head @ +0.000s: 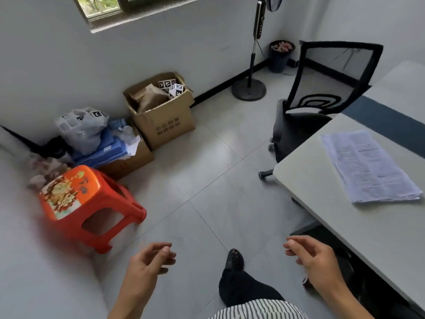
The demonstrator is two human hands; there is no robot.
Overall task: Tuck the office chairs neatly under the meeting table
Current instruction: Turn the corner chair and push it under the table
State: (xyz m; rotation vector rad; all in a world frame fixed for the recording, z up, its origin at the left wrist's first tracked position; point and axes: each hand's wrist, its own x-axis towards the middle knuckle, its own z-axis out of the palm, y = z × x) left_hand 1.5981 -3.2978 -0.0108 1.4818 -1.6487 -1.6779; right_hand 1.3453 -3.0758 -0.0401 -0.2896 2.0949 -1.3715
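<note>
Here we hold our left hand (149, 261) low over the grey floor tiles, fingers loosely curled and grasping nothing. Our right hand (315, 256) hangs just beside the near edge of the meeting table (345, 226), half curled, released as well. Between the 2 hands a dark shoe (234, 259) points forward. The office chair (322, 97) stands far right, its seat partly under the table's far corner, mesh back upright and tilted toward the table. A stack of papers (368, 166) lies on the tabletop. To the left sits an orange stool (87, 203). Farther off, an open cardboard box (165, 120) holds crumpled brown paper and black-and-white marker cubes. A bin (280, 58) in the far corner is full.
</note>
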